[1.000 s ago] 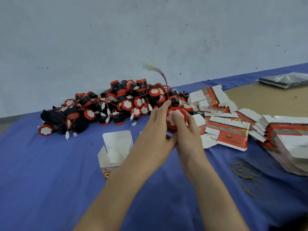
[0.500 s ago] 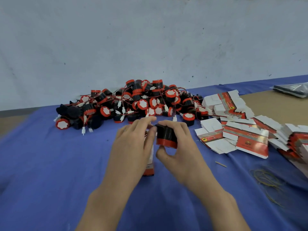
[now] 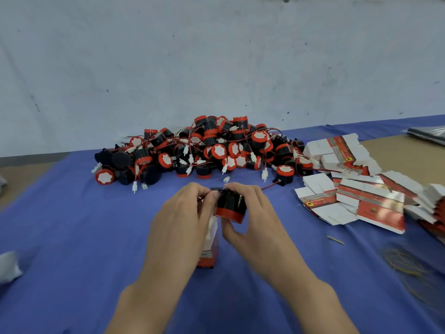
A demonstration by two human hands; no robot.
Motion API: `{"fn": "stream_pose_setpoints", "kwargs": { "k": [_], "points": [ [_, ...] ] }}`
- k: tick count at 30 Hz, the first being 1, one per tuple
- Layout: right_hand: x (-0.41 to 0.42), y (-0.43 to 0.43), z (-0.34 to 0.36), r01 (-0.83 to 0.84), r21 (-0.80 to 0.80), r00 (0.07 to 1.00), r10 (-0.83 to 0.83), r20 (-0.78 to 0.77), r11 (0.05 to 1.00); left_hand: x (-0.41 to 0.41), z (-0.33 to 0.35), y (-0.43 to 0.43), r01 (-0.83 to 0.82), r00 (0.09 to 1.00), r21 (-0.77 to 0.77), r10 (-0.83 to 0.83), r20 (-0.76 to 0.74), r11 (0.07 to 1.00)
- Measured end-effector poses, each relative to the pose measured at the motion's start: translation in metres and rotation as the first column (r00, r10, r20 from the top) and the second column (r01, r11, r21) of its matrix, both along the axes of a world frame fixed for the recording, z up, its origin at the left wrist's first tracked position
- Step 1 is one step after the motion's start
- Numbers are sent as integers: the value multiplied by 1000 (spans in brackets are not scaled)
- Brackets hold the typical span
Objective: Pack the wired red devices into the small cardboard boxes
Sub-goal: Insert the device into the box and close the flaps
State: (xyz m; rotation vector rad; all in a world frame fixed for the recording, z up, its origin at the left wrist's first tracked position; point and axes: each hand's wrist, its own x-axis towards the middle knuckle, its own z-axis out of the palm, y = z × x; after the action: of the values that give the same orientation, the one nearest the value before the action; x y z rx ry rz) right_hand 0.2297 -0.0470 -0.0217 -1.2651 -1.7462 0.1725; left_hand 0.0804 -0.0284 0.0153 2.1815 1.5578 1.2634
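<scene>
red-banded black device (image 3: 230, 206): your hands meet on it in front of the pile (image 3: 204, 150), right hand (image 3: 255, 227) gripping the body, left hand (image 3: 183, 220) pinching its top, likely readying it to fit the box (image 3: 208, 254) standing there too.

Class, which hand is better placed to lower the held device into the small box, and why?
Right. The right hand grips the device, thumb under and fingers over, just beside the box. The left hand only has fingertips at the device's top and covers the box, so it suits steadying.
</scene>
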Motion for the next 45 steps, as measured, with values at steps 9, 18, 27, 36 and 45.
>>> {"fn": "stream_pose_setpoints", "kwargs": {
  "k": [9,18,27,36,45],
  "points": [
    [0,-5,5,44,94,996,-36,-86,995,8,19,-10,166,986,138,-161,-41,976],
    [-5,-12,16,-75,100,953,101,-286,992,-15,31,-4,188,975,151,-203,89,971],
    [-18,-22,35,-271,141,700,295,-651,952,-19,31,-1,298,914,119,-320,251,947],
    [-18,-21,34,-397,172,230,280,-932,901,-13,30,-3,362,851,157,-395,348,919],
    [-24,-18,35,-383,283,-46,287,-957,880,14,9,-19,322,867,177,-365,338,930]
  ]
}}
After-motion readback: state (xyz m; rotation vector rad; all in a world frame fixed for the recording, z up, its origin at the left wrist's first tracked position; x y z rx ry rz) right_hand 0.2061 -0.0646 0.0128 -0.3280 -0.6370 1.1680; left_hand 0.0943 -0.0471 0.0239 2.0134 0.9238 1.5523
